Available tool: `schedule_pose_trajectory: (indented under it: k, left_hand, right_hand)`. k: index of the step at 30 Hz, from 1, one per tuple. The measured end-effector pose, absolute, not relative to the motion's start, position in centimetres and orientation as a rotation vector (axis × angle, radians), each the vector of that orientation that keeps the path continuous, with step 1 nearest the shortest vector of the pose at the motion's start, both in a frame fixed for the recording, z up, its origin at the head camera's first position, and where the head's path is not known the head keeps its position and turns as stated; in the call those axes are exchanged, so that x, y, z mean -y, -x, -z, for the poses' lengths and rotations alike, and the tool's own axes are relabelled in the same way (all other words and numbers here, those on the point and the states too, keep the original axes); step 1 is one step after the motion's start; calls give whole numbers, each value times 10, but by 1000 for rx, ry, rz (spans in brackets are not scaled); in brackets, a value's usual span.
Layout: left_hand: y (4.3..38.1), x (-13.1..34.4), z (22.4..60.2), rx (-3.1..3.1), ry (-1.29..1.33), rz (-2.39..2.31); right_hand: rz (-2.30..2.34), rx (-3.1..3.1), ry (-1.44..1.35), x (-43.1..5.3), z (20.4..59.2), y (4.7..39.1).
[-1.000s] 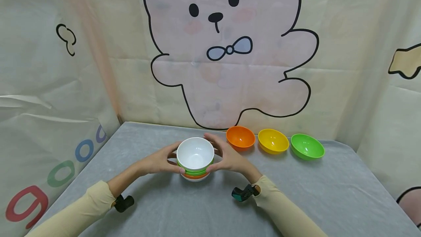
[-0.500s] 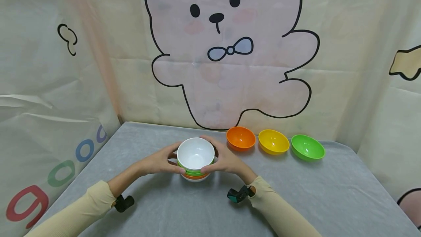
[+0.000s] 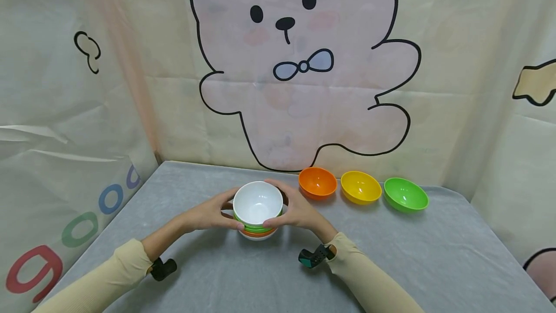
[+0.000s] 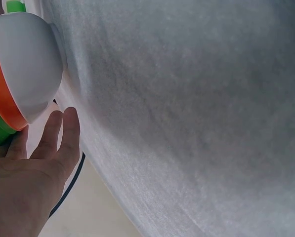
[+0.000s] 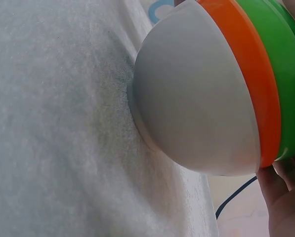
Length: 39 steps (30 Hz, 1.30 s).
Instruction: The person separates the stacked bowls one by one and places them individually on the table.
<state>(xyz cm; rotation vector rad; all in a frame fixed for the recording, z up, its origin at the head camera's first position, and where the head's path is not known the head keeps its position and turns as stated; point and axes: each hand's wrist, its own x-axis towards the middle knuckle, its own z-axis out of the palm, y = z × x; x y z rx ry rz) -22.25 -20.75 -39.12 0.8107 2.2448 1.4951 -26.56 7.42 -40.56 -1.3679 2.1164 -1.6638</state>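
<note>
A stack of nested bowls stands upright at mid-table between the two hands. Its top white bowl faces the head camera, green rims and an orange rim showing beneath. The lowest white bowl has its base on the cloth in the right wrist view. Holding the stack from the left is the left hand, thumb in front, fingers around the far side. On the right side, the right hand grips the upper bowls in the same manner. Far fingertips are partly hidden behind the stack.
Behind and to the right, an orange bowl, a yellow bowl and a green bowl form a row near the table's back edge. Grey cloth covers the table. A printed curtain hangs behind.
The right hand has shifted slightly left, its thumb further across the stack's front and its wrist device moved left too. Left hand and stack look still.
</note>
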Motion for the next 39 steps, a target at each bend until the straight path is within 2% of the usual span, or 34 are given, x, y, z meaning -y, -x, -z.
schedule_pose_trajectory:
  k: [11, 21, 29, 39]
  left_hand:
    - [223, 207, 391, -2235, -808, -1504]
    - [222, 207, 390, -2238, -814, -1500]
    - [221, 207, 390, -2227, -811, -1517]
    - [222, 209, 392, -2225, -831, -1502]
  right_hand:
    - [1715, -2082, 1334, -76, 399, 263]
    - [1809, -2048, 1348, -80, 367, 247]
    - [1886, -2027, 1299, -90, 381, 266]
    - [1936, -2009, 1351, -102, 382, 271]
